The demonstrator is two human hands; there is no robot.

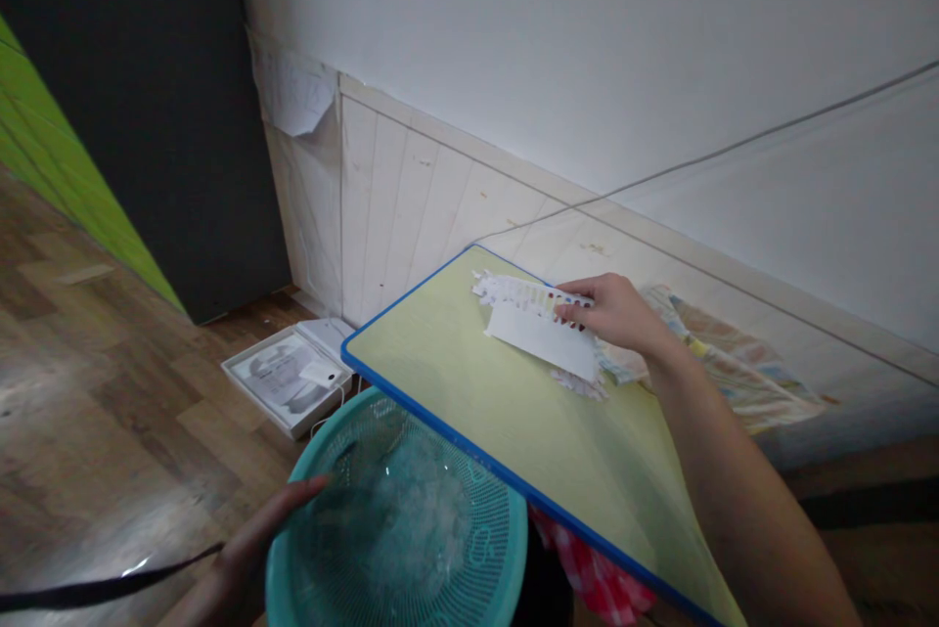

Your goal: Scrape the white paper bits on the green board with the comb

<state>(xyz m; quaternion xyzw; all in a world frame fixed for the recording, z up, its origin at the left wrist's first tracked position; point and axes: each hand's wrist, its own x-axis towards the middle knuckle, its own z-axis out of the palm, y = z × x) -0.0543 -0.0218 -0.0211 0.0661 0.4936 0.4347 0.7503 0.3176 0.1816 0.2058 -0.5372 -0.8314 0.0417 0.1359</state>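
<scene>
My right hand (pixel 605 311) is closed on a white card (pixel 539 299) with a row of small slots, some showing dark red spots. The card is over a pale yellow tabletop (pixel 432 334) with a blue edge. Under it lies a plain white sheet (pixel 543 338), and cut, fringed paper scraps (pixel 583 382) stick out beyond. My left hand (pixel 256 519) is at the left rim of a teal plastic basket (pixel 506 549), its thumb lying over the rim and its other fingers hidden. Clear, crumpled-looking plastic (pixel 418 519) lies inside the basket, blurred.
An open white box (pixel 286 378) with a cable is on the wooden floor (pixel 147 392). Patterned cloth or paper (pixel 734 353) lies between tabletop and wall. Red checked fabric (pixel 598 573) shows below the table edge. A dark cabinet (pixel 147 99) stands left; a dark strap (pixel 110 588) crosses lower left.
</scene>
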